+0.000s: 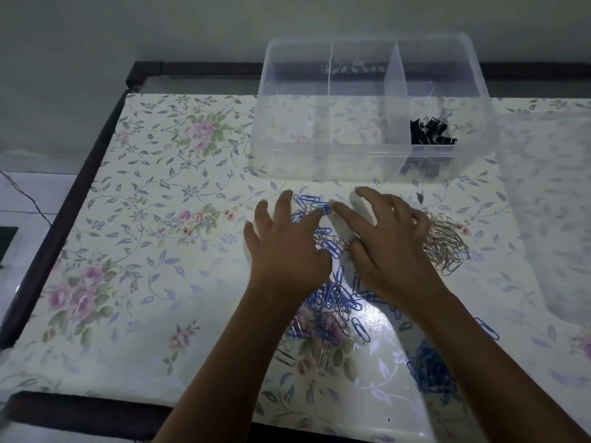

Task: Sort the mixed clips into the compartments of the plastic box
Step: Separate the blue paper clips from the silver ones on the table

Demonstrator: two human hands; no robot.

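Note:
A clear plastic box (319,155) with three compartments stands at the far middle of the table. Its right compartment holds black binder clips (431,131); the other two look empty. Blue and silver paper clips lie mixed (332,302) between my forearms. A silver pile (447,244) lies by my right hand, and a blue pile (431,372) lies near my right forearm. My left hand (287,244) rests with fingers spread on blue clips (311,203). My right hand (380,231) lies flat with spread fingers, its outer fingers touching the silver pile.
The table wears a floral plastic cover (160,219) with a dark frame edge (64,219) at the left and front. A translucent lid (550,203) lies to the right of the box. A wall stands behind the table.

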